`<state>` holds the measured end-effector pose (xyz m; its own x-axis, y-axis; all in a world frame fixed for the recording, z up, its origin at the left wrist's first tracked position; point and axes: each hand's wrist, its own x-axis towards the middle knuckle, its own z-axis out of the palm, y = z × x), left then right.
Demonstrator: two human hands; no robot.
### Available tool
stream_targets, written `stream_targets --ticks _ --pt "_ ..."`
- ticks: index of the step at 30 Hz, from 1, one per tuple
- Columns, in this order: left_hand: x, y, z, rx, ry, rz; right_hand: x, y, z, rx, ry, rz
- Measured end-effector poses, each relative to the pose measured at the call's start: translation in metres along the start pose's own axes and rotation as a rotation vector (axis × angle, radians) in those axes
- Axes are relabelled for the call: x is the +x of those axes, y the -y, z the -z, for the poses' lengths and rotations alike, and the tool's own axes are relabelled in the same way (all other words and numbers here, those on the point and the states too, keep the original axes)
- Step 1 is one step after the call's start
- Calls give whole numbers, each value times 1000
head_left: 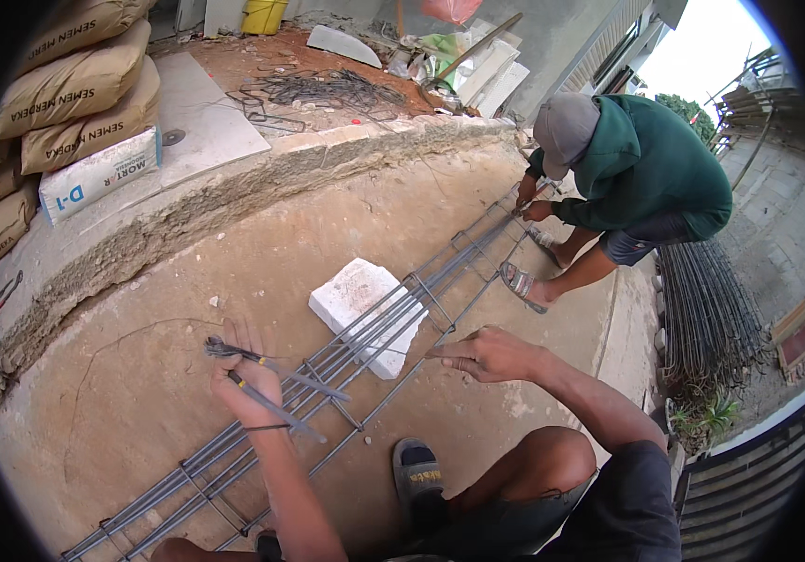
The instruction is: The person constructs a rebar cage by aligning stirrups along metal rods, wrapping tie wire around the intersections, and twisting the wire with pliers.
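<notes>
A long steel rebar cage [463, 255] runs diagonally across the ground in front of me. My left hand [251, 375], above its near part, holds a pair of pincers [313, 384] with grey handles spreading toward the cage; its upper fingers stretch out past the tool's dark head. A thin wire [131, 330] curves leftward from beside this hand. At the cage's right side, my right hand [489, 354] has thumb and forefinger together; anything pinched there is too small to make out. A white block [356, 290] lies under the bars between my hands.
A co-worker in a green hoodie [655, 150] bends over the cage's far end, both hands on it. Stacked cement bags [84, 89] stand on a raised concrete ledge [224, 192] at left. Bundled rebar [710, 304] lies at right, near a slatted gate [754, 487].
</notes>
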<state>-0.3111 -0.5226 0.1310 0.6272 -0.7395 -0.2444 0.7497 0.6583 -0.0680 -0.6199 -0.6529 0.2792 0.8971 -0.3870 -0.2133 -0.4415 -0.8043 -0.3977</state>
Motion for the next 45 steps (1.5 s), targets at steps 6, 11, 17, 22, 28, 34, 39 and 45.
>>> stream_targets --ticks 6,11,17,22,28,34,39,45 --pt "-31 77 -13 286 204 385 20 -3 9 -128 395 -253" --pt "-70 136 5 399 325 647 29 -11 0 602 286 -536" --pt "-66 175 75 860 297 1031 -24 -73 10 242 -172 -571" --pt "-70 218 114 1558 419 1062 -96 -195 -22 227 -294 -431" --pt "-101 270 152 2464 675 490 -103 -275 -65 -21 -255 -526" --pt "-27 335 87 1983 443 -48 -83 -311 -77 -24 -297 -388" --pt "-6 391 59 1457 129 416 -80 -326 -78 -4 -328 -173" --pt "-33 378 85 1095 -99 97 -55 -312 -58 -231 -890 43"
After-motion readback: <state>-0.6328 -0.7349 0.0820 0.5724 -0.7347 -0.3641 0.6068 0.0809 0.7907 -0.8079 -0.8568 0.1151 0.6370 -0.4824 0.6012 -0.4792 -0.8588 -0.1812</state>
